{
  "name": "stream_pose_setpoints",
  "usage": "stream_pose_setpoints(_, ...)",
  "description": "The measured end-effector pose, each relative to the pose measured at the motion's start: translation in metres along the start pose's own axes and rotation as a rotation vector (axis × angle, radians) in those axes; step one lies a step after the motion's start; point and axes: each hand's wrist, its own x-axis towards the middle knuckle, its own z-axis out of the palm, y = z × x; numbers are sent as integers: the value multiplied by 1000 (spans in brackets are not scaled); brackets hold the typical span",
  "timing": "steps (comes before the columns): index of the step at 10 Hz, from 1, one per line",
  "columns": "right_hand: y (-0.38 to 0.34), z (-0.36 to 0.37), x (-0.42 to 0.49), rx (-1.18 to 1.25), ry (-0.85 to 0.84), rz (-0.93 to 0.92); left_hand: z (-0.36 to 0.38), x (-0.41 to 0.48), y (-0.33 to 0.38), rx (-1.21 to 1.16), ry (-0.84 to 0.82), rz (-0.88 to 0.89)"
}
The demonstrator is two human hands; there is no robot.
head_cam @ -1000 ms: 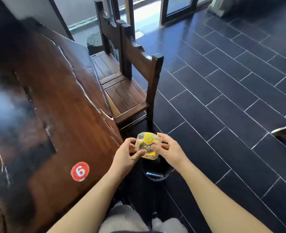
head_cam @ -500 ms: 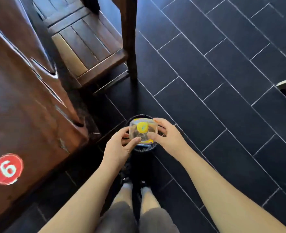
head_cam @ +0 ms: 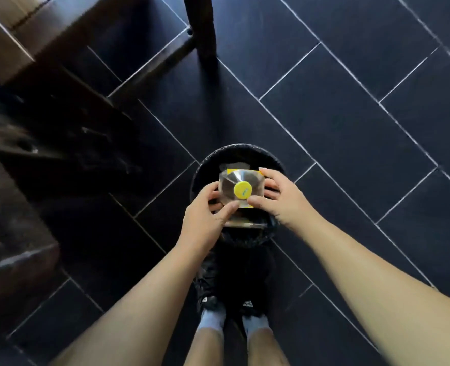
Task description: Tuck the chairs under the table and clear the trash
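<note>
At the bottom centre of the frame stand black shoes (head_cam: 208,291) with pale socks. Just above them the left hand (head_cam: 204,220) and right hand (head_cam: 283,200) each curl fingers and thumb around a clear plastic bottle with a yellow cap (head_cam: 242,190), holding it cap-up over the mouth of a round black bin (head_cam: 245,150). Beyond lie dark rectangular floor tiles (head_cam: 350,114), a dark wooden chair (head_cam: 201,25) at the top and the brown wooden table (head_cam: 15,260) along the left edge.

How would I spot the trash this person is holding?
Find the round black bin on the dark tiled floor. Over its mouth, the left hand and right hand hold a clear plastic bottle. Its bright yellow cap sets it apart.
</note>
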Motion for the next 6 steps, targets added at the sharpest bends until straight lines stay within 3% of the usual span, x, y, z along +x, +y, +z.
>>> stream_pose_setpoints(3, 22, -2, 18, -16, 52, 42, 6, 26, -21, 63, -87, 0)
stream_pose_setpoints(6, -22, -9, -7, -197, 23, 63, -2, 9, 36, 67, -10, -6)
